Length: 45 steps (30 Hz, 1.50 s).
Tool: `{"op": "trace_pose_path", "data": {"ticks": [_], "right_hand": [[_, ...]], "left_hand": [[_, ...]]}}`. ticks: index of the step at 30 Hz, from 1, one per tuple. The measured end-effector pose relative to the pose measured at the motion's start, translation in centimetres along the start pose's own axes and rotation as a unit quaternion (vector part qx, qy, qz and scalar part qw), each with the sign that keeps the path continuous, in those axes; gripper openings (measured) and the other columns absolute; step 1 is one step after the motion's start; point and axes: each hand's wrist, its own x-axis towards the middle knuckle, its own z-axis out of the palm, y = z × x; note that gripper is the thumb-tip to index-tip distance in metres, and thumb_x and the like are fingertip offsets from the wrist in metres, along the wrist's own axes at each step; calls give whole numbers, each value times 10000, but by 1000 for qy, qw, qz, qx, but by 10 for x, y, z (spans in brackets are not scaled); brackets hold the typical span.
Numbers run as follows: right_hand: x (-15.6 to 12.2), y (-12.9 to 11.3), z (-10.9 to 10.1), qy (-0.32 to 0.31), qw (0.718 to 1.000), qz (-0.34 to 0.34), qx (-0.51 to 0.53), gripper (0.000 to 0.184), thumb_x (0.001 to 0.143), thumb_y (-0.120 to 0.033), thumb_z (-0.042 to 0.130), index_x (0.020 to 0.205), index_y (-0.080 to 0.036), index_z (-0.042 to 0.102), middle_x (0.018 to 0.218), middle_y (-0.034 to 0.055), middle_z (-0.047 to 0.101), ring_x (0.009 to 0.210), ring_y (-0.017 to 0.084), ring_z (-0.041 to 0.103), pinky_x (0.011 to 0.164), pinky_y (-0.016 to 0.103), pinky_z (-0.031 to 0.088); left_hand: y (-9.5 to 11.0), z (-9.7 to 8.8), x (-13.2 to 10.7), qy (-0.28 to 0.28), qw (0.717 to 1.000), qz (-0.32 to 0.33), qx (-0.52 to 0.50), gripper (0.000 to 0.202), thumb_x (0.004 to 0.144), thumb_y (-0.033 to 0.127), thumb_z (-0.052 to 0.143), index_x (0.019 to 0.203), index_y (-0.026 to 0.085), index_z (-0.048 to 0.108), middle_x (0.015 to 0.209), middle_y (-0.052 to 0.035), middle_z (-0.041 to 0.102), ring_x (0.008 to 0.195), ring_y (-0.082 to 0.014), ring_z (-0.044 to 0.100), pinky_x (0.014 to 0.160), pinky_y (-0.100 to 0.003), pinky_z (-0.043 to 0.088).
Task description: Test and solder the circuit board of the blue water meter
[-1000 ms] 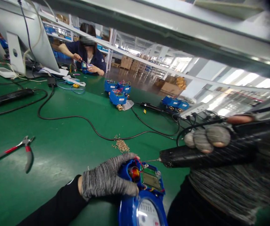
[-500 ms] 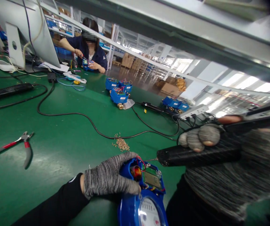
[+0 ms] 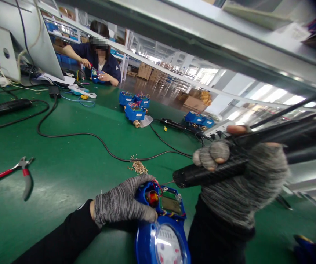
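Note:
In a grey knitted glove, my left hand (image 3: 124, 201) grips the upper left side of a blue water meter (image 3: 144, 238). The meter's top housing lies uncovered, showing a small display (image 3: 171, 204), red wires and a round amber-red part (image 3: 152, 198). Its round dial faces up below. My right hand (image 3: 237, 176), gloved with bare fingertips, is wrapped round a black electric screwdriver (image 3: 202, 176). The thin bit (image 3: 166, 182) points left, just above the housing's upper edge; whether it touches anything I cannot tell. A pile of small brass-coloured screws (image 3: 140, 167) lies beyond the meter.
Red-and-grey cutting pliers (image 3: 22, 170) lie at left. A black cable (image 3: 91, 134) winds across the green table (image 3: 72, 168). Farther back are several blue meters (image 3: 134, 112), a power strip (image 3: 218, 128) and a monitor (image 3: 22, 40). A co-worker (image 3: 100, 62) handles another meter across the table.
The view has shifted slightly, moving the scene left. My right hand and the screwdriver have come a little left relative to the frame; both hands keep their holds.

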Motion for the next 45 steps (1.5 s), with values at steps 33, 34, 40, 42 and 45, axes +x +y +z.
{"op": "trace_pose_path", "data": {"ticks": [33,34,40,42,45], "right_hand": [[-69,59,-114,-133,923,112,-344,353,959,-482,517,1198,-242,616,1220,75,676,1152,241,623,1045,433,465],[-75,62,-107,-145,932,138,-301,361,961,-493,527,1209,-246,615,1220,73,673,1151,243,623,1036,432,471],[-92,65,-94,-192,928,294,-121,412,968,-511,545,1266,-227,550,1211,101,657,1089,282,651,917,444,531],[-93,63,-93,-192,927,310,-91,420,956,-509,570,1258,-219,535,1185,103,662,1063,285,662,898,444,538],[-92,63,-94,-190,925,313,-105,466,917,-541,614,1233,-206,541,1161,114,661,1043,300,664,866,448,547]], "left_hand": [[12,-22,-5,201,905,232,295,146,779,308,775,885,211,749,940,-48,730,937,-194,667,874,-335,541],[12,-21,-5,206,900,231,307,138,788,302,769,892,215,750,946,-49,733,942,-196,667,879,-341,543],[7,-17,-4,231,857,248,388,95,816,280,741,890,221,750,936,-47,741,907,-190,673,841,-334,559],[6,-17,-4,230,834,274,420,97,828,263,723,914,228,753,948,-46,748,926,-193,676,885,-357,550],[5,-18,-6,225,811,289,457,131,849,264,694,965,238,748,985,-45,752,977,-199,673,954,-395,525]]}}
